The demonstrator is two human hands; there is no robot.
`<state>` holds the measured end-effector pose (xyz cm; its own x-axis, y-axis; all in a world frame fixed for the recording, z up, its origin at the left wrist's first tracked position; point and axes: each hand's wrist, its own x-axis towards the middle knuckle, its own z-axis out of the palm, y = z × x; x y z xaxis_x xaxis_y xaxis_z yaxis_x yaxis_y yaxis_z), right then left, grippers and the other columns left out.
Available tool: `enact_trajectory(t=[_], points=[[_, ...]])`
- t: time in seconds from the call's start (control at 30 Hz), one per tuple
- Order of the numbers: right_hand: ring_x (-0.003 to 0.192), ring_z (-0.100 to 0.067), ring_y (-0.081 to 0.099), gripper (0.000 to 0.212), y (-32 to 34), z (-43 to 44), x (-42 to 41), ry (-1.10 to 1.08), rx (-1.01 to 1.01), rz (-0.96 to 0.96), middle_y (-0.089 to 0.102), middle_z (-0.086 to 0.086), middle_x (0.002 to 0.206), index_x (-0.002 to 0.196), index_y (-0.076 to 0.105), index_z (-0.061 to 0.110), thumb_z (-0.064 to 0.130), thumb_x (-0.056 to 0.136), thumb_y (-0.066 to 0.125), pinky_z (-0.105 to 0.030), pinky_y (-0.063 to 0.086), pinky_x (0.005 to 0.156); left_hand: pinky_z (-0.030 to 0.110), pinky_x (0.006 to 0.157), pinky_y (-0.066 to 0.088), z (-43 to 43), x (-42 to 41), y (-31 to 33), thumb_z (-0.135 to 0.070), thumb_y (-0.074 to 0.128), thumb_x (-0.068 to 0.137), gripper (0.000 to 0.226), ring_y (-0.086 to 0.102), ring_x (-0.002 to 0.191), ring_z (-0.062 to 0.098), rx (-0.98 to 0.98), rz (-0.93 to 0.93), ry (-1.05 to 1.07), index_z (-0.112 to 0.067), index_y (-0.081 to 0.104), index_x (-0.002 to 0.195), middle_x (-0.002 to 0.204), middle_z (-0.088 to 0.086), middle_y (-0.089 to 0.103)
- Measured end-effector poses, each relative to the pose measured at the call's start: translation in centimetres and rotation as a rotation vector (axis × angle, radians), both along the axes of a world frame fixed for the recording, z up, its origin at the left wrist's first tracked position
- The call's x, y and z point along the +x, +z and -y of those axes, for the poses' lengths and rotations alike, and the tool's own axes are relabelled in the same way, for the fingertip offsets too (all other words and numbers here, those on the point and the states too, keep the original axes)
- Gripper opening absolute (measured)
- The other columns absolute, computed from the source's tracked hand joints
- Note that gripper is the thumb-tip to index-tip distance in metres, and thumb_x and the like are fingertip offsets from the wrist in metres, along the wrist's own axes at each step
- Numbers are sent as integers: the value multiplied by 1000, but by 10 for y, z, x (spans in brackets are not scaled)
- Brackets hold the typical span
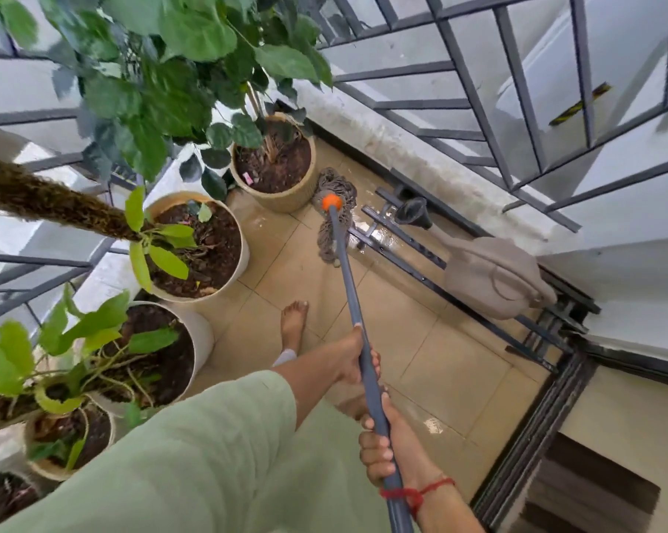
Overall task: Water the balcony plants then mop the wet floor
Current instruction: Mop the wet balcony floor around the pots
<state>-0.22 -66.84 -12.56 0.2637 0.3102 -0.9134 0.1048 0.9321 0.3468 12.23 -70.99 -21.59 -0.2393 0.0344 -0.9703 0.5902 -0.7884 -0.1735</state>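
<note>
Left hand grips the grey mop handle at lower centre. Right hand grips it nearer the bottom edge, with a red thread at the wrist. Both hands are closed round the shaft. Mop head lies on the tiled floor at frame centre, just beside a woven pot. Wet sheen on the tiles to its right.

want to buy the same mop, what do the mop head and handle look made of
Mop head: limp, matte grey-brown twisted strands, probably cotton yarn. Mop handle: smooth grey tube with slight sheen, coated metal or plastic; cannot tell which.
</note>
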Motion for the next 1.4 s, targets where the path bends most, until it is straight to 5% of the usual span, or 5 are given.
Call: enact_trajectory(t=[0.33, 0.67, 0.9, 1.23, 1.4], points=[[22, -6, 26, 54, -21, 85, 70, 317, -346, -83, 30, 6, 34, 66, 39, 14, 61, 93, 33, -9, 22, 27, 21, 42, 37, 84, 59, -14, -53, 25, 99, 56, 37, 36, 15, -135, 53, 133, -13, 37, 63, 39, 2, 41], [22, -6, 26, 54, 17, 25, 10, 209, -183, 46, 30, 4, 36, 62, 41, 14, 60, 91, 35, -9, 21, 26, 25, 47, 44, 14, 8, 15, -51, 25, 100, 56, 42, 40, 18, -156, 4, 104, -11, 38, 63, 41, 5, 43], [24, -5, 25, 52, 40, -19, -23, 452, -269, -127, 30, 5, 38, 68, 39, 14, 60, 91, 35, -8, 19, 29, 21, 43, 39, -42, -41, 12, -56, 28, 98, 58, 40, 32, 15, -73, -54, 212, -12, 37, 60, 39, 3, 41], [23, -6, 26, 54, -8, 69, 67, 464, -449, -160, 32, 4, 37, 63, 40, 12, 57, 94, 35, -9, 22, 29, 11, 34, 35, 63, 44, -6, -52, 26, 99, 52, 35, 27, 11, -135, 10, 269, -14, 36, 64, 39, -1, 38], [21, -7, 25, 54, -5, 91, 87, 405, -411, -110, 31, 5, 33, 64, 37, 13, 57, 95, 31, -8, 22, 28, 17, 41, 37, 87, 68, -3, -37, 26, 102, 45, 34, 46, 13, -145, 77, 113, -14, 36, 65, 38, 3, 38]])
